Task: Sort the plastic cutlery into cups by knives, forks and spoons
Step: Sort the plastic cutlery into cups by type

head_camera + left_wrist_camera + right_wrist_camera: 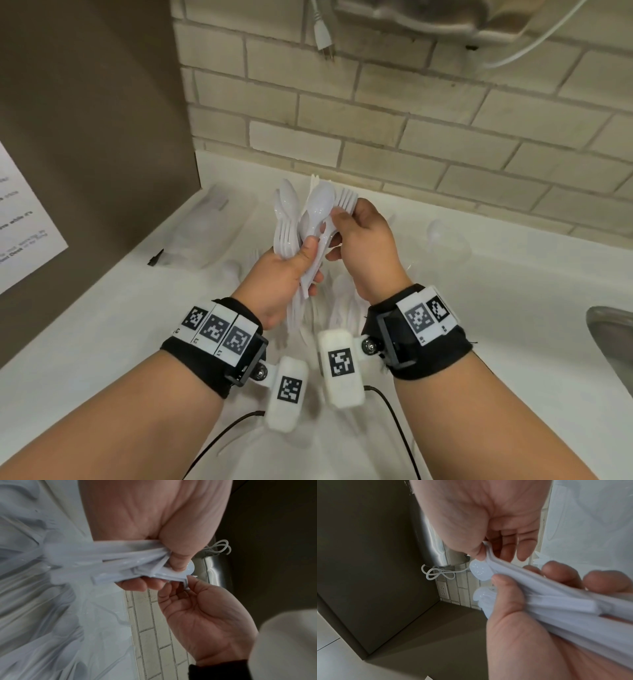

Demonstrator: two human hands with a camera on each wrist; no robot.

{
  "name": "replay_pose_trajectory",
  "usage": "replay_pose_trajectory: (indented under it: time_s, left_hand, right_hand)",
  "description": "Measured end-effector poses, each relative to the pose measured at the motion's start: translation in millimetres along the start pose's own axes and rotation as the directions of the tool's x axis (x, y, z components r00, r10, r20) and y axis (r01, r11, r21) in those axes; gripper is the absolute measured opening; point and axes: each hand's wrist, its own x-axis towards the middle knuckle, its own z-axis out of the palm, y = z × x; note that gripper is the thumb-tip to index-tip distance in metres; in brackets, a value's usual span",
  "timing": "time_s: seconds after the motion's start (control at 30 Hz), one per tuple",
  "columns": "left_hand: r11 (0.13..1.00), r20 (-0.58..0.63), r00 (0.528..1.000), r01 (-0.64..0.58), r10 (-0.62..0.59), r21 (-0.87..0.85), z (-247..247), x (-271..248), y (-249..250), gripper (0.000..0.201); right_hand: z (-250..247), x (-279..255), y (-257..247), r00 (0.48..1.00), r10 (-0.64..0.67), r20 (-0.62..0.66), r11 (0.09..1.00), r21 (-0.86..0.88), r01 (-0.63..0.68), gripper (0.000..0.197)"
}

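The left hand (279, 281) gripped a bundle of white plastic cutlery (296, 236) by the handles, thumb pressed across the front and fingers curled round the back. The bundle was raised above the white table (102, 329), its working ends fanned up toward the brick wall (394, 113). A stack of spoons (286, 202) stood at the left of the fan, a single spoon bowl (320, 205) in the middle, and fork tines (346, 200) at the right.

The right hand (364, 250) met the bundle from the right side. Its thumb and forefinger pinched the neck of one piece near the fork tines, while the other fingers hung loosely curled beneath. In the right wrist view that pinch closed on a thin white stem (488, 550) just beside a spoon bowl (479, 570); whether the pinched piece was a fork or a spoon could not be told for certain.

More white cutlery (329, 308) lay loose on the table under the hands, blurred and hard to sort by kind. Clear plastic cups (445, 236) appeared to lie to the right of the hands, and a clear packet (205, 233) lay to the left. A steel sink (613, 335) showed at the right edge, and a brown panel (96, 102) carrying a printed sheet (24, 219) stood at the left.
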Motion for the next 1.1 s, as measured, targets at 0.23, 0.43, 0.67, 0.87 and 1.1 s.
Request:
replay_pose_trajectory:
  time_s: [0.23,0.43,0.67,0.87,1.1]
  left_hand:
    - [0.997,-0.094,0.996,-0.005,0.013,0.082,-0.6,-0.8,0.0,0.026]
    - [0.947,-0.146,0.979,-0.094,0.144,0.308,0.8,4.0,-3.6,0.025]
    - [0.869,-0.182,0.953,-0.132,0.244,0.477,6.2,2.2,5.5,0.030]
    - [0.964,-0.087,0.982,-0.147,0.170,0.222,2.6,1.4,1.4,0.054]
    - [0.974,0.142,0.968,-0.216,0.205,0.070,2.6,-5.4,-0.5,0.045]
  right_hand:
    - [-4.7,-3.1,-6.5,0.991,-0.012,-0.132,0.968,0.247,0.045,0.015]
    - [-9.8,-8.1,-16.1,0.989,-0.104,-0.109,0.971,0.204,0.125,0.009]
    - [5.6,-16.3,7.1,0.986,-0.016,0.169,0.997,-0.066,0.028,0.028]
    - [4.7,-19.2,6.3,0.973,0.030,0.230,0.993,0.106,-0.055,0.011]
    - [-2.8,-14.4,6.7,0.974,0.074,0.213,0.993,0.072,-0.091,0.007]
